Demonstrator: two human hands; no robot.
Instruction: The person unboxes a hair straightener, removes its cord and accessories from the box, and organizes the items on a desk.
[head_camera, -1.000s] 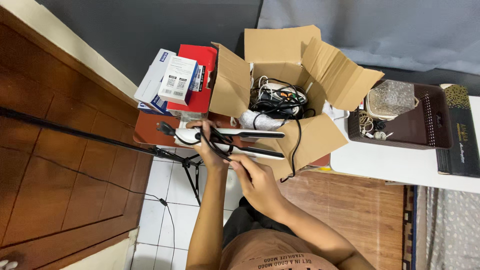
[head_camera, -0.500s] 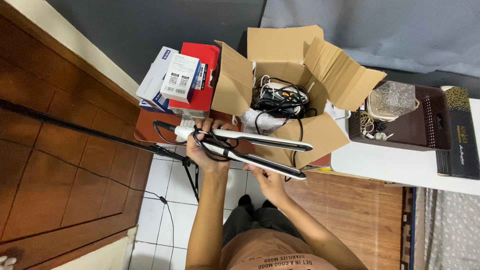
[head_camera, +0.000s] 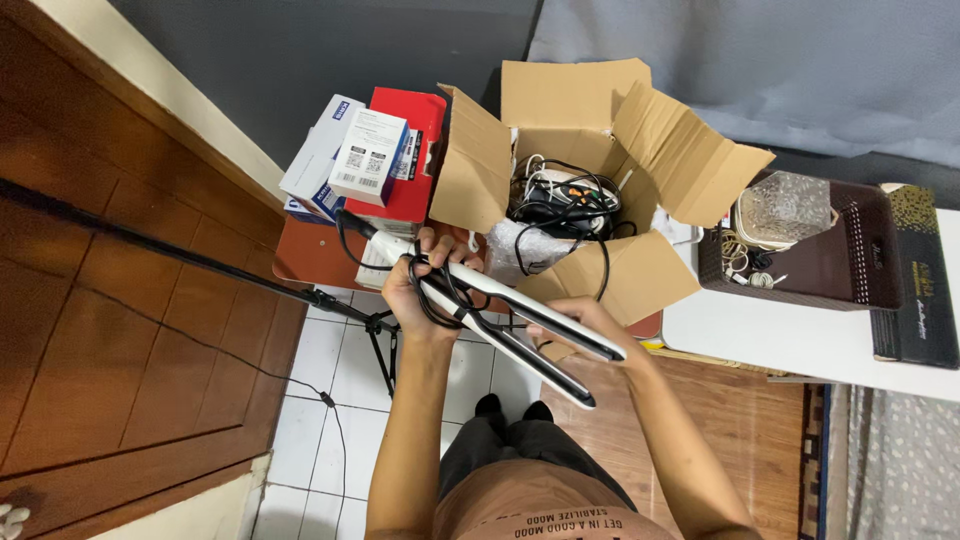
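My left hand (head_camera: 418, 290) grips the handle end of a white hair straightener (head_camera: 520, 318), with its black cord (head_camera: 437, 300) looped around that hand. The straightener's two long plates point down to the right and stand slightly apart. My right hand (head_camera: 585, 325) holds the plates near their tips. Both hands are in front of an open cardboard box (head_camera: 580, 140) filled with tangled black cables and chargers (head_camera: 560, 200).
A stack of red and white boxes (head_camera: 370, 160) sits left of the cardboard box. A dark brown basket (head_camera: 850, 250) with a clear glass item (head_camera: 785, 205) stands on a white table (head_camera: 780, 335) at right. A black tripod (head_camera: 200, 265) crosses the wooden door at left.
The straightener has tilted from level to pointing down and right. My right hand moved from under the plates to grip them near the tips.
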